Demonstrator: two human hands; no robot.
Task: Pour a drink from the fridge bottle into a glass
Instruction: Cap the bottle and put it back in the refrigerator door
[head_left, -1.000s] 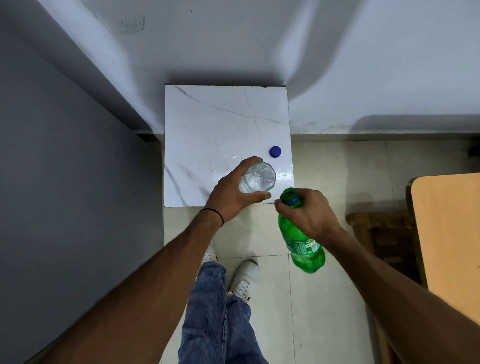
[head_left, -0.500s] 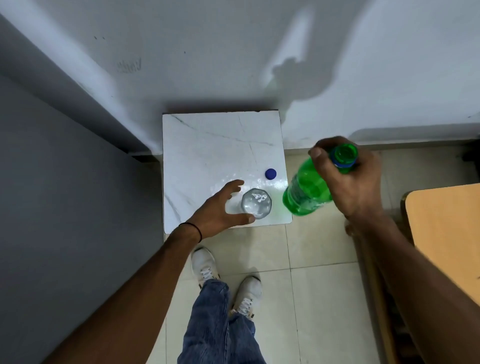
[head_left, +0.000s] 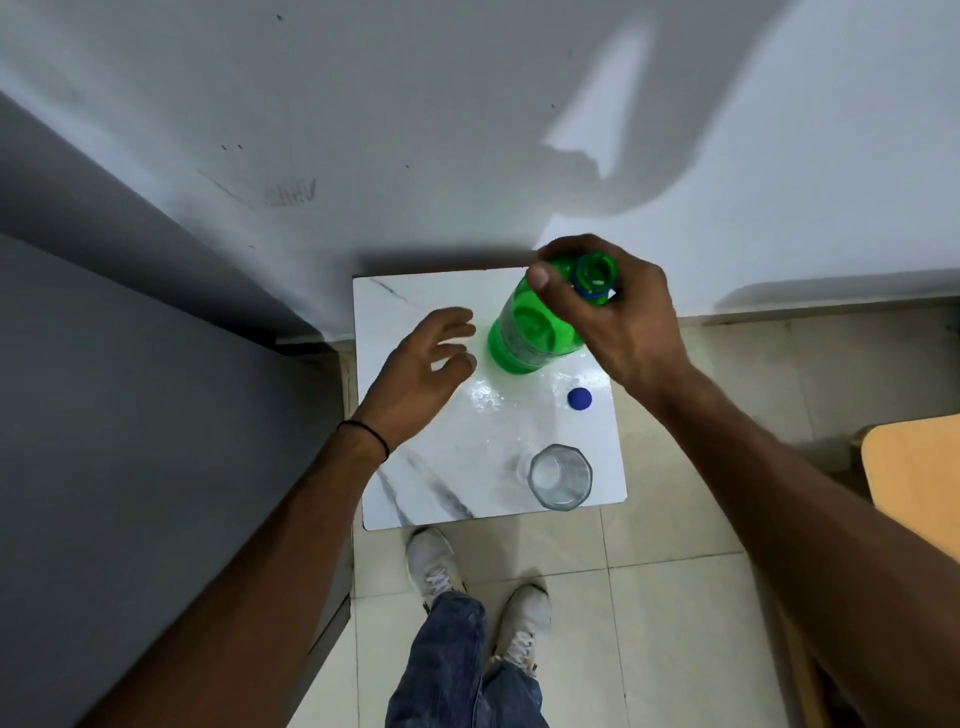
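Head view, glass (head_left: 560, 477) at table (head_left: 441, 467) corner

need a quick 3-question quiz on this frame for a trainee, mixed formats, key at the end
1. True or false: the small blue screw cap is screwed onto the green plastic bottle.
2. Which hand grips the bottle's neck? A) left hand B) right hand C) both
3. Fill in: the clear faceted drinking glass stands on the white marble-look tabletop, touched by ___ hand.
Key:
1. False. The cap lies on the tabletop and the bottle's mouth is open.
2. B. The left hand is open beside the bottle and holds nothing.
3. Neither.
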